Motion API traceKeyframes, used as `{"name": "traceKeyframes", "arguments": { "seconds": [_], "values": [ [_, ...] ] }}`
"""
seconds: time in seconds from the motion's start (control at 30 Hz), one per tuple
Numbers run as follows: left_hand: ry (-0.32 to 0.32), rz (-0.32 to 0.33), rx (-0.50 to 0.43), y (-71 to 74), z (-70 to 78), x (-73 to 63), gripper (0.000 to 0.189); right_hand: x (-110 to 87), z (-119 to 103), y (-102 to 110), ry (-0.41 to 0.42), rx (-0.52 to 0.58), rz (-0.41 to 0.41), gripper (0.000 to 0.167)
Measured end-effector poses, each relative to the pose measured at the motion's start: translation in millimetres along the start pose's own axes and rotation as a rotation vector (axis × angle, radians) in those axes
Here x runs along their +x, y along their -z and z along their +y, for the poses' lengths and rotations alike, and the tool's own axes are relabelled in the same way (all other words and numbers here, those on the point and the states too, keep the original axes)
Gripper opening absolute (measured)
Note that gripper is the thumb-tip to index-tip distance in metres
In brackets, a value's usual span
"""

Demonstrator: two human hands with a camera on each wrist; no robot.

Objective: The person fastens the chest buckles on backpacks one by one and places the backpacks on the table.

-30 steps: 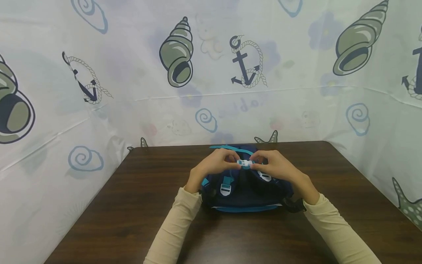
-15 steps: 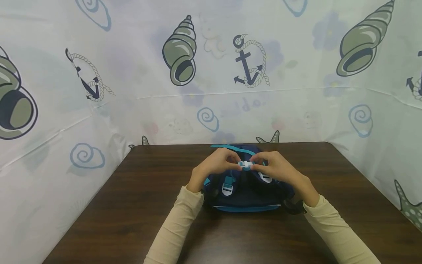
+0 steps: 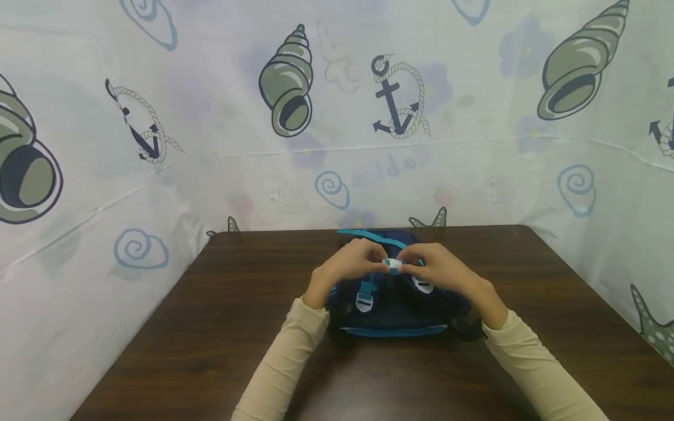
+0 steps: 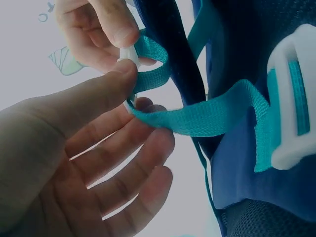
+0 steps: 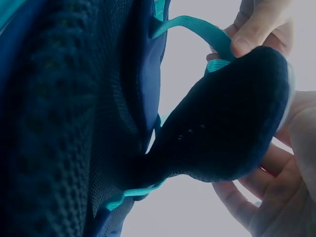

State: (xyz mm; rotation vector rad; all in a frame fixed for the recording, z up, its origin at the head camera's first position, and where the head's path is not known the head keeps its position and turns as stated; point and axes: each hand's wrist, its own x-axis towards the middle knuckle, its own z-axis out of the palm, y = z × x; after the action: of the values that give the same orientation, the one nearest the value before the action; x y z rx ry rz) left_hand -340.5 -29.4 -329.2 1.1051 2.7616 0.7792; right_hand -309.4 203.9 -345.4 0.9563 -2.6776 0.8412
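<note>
A navy backpack with teal trim lies on the table. Above it, both hands meet at a small white buckle on teal webbing. My left hand pinches the buckle's left end between thumb and fingers; my right hand pinches its right end. In the left wrist view, the teal webbing loops from the left fingers to a white strap adjuster. A dark padded shoulder strap covers the buckle and part of the right hand in the right wrist view. Whether the buckle halves are joined cannot be seen.
The dark wooden table extends around the backpack. Behind it hangs a white curtain printed with shells and anchors. Another white adjuster lies below the right hand, and a teal strap crosses the bag's far end.
My left hand has shifted slightly right, bringing its fingertips closer to the right hand's. Less of the white buckle shows between them. The backpack stays on the table.
</note>
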Motion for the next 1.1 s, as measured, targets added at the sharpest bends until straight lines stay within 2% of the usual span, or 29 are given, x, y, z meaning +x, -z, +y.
{"name": "traceKeyframes", "arguments": {
  "seconds": [0.2, 0.47, 0.67, 1.1],
  "values": [
    [0.013, -0.028, 0.011, -2.7, 2.3, -2.8, 0.024, 0.4, 1, -4, -0.025, 0.010, -0.042, 0.026],
    [0.048, -0.071, 0.029, -5.2, 0.6, -3.8, 0.018, 1.0, 0, -7, -0.026, -0.008, -0.099, 0.025],
    [0.055, -0.074, 0.041, -6.0, 0.6, -2.0, 0.014, 0.0, 0, -7, -0.034, -0.004, -0.105, 0.024],
    [0.085, -0.126, 0.069, -10.2, 1.5, 1.7, 0.010, -0.2, 2, -12, -0.042, 0.004, -0.152, 0.022]
  ]
}}
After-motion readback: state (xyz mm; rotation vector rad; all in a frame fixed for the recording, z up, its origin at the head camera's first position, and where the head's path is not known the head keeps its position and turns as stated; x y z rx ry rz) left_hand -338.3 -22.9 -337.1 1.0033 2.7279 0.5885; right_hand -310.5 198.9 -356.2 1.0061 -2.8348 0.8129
